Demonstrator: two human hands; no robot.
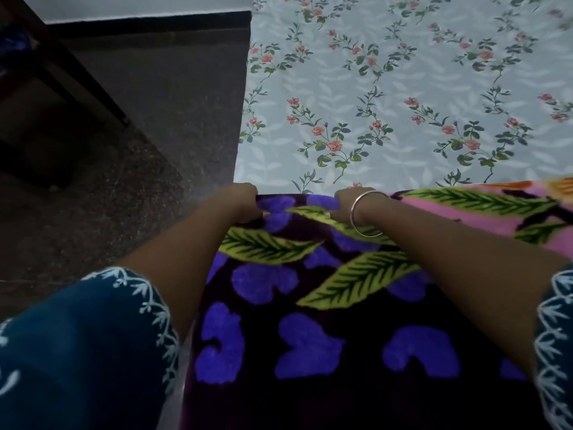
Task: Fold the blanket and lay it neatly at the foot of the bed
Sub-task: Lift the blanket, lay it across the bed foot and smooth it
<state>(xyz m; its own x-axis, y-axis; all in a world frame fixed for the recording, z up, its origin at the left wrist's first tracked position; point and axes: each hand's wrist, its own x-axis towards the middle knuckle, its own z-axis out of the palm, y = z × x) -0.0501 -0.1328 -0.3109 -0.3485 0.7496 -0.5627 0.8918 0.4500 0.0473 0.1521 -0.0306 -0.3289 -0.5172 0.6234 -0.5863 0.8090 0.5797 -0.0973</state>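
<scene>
A thick plush blanket [310,321], dark purple with blue flowers and green leaves and pink on its right part, lies across the near end of the bed [403,88]. The bed has a pale grey sheet printed with small red flowers. My left hand [243,203] grips the blanket's far edge at its left corner, fingers curled over the fabric. My right hand [348,204], with a metal bangle on the wrist, grips the same edge a short way to the right. Both hands sit at the line where blanket meets bare sheet.
Dark speckled floor [139,181] runs along the bed's left side. A dark wooden furniture frame [62,66] stands at the upper left. My teal embroidered sleeves [93,336] fill the lower corners.
</scene>
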